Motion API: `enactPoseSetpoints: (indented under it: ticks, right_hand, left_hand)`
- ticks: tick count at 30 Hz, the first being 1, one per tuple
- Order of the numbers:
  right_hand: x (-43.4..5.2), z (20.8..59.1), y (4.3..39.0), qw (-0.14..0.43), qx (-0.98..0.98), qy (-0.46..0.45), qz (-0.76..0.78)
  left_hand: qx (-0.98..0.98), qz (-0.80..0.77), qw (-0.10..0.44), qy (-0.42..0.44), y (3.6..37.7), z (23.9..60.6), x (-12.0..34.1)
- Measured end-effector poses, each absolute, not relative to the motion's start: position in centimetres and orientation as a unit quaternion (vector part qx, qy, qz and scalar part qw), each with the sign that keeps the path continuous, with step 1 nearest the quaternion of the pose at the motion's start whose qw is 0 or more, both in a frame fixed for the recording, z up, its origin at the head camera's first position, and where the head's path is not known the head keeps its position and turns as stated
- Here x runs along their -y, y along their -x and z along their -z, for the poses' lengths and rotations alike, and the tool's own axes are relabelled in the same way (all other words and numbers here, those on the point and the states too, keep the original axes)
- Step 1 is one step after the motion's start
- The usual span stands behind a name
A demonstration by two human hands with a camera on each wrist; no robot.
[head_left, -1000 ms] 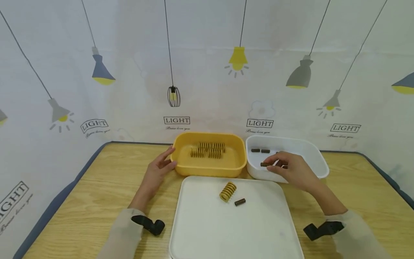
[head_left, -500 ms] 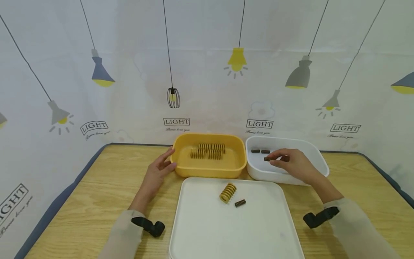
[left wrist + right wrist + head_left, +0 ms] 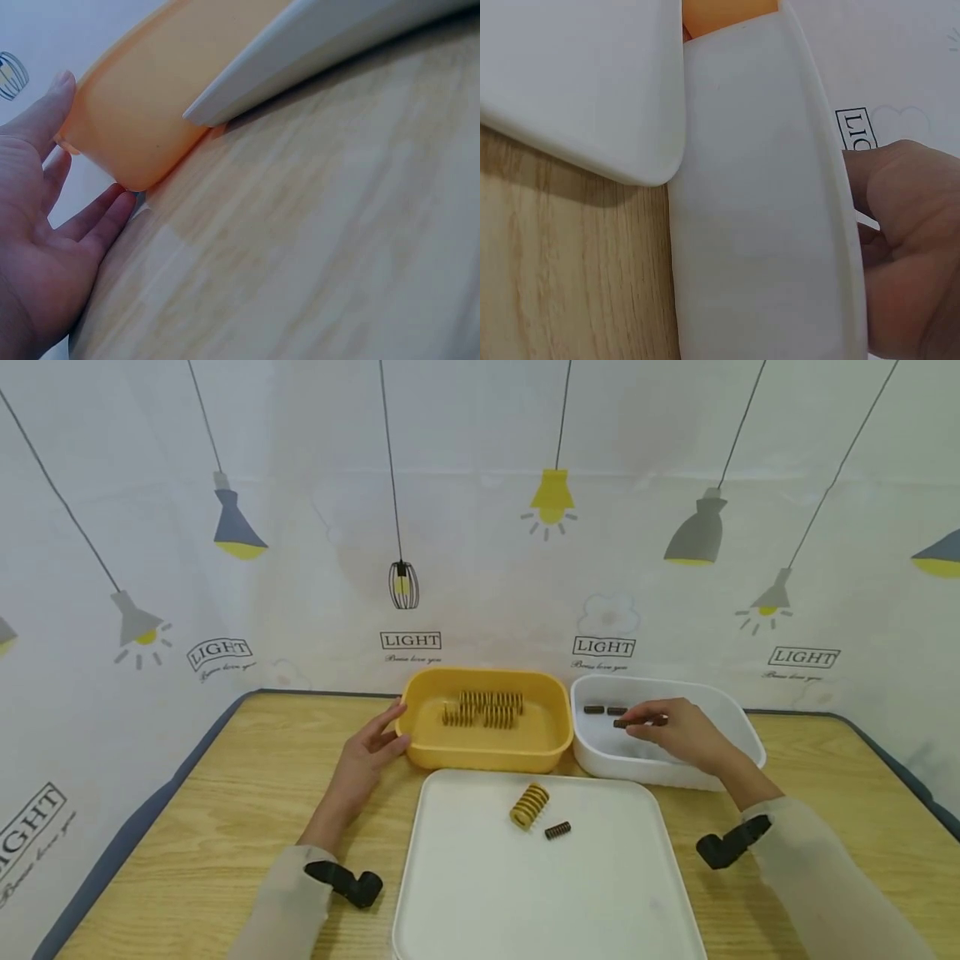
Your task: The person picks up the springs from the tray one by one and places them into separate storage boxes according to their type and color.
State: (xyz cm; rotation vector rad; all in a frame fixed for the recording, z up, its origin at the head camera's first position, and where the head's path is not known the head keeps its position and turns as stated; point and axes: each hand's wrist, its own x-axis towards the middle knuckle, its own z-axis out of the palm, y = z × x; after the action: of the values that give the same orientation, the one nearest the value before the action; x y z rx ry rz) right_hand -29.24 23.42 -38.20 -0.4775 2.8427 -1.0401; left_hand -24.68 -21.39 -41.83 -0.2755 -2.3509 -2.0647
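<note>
My right hand (image 3: 686,735) reaches into the white bin (image 3: 660,770) and pinches a small dark brown spring (image 3: 620,723) between thumb and fingertips. Two similar dark springs (image 3: 594,710) lie end to end by the bin's back wall; another dark bit shows behind the fingers. In the right wrist view, the bin wall (image 3: 757,187) hides the fingertips. My left hand (image 3: 362,764) touches the left end of the yellow bin (image 3: 487,757), thumb at the rim and fingers extended along its side. Several yellow springs (image 3: 491,702) lie in two rows inside it.
In front of the bins lies a white tray (image 3: 547,893). On it are a thick yellow spring (image 3: 529,806) and a small dark spring (image 3: 557,831). Behind the wooden table (image 3: 247,793) hangs a curtain with printed lamps.
My right hand has moved slightly back and deeper into the white bin, carrying the pinched spring toward the row by the back wall. The left hand stays on the yellow bin.
</note>
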Motion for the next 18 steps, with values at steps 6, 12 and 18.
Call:
enactPoseSetpoints:
  ticks: [6,12,18]
  right_hand:
    - [-23.3,38.5,29.8,0.049,-0.931,0.137,0.334]
    - [-23.2,38.8,30.4,0.073,-0.929,0.117,0.343]
    - [-23.4,39.4,31.2,0.083,-0.934,0.104,0.332]
  left_hand:
    - [0.731,0.675,-0.002,0.097,24.7,42.0,21.5]
    - [0.732,0.675,-0.002,0.094,24.7,42.1,21.5]
    - [0.730,0.677,0.000,0.096,24.7,42.1,21.4]
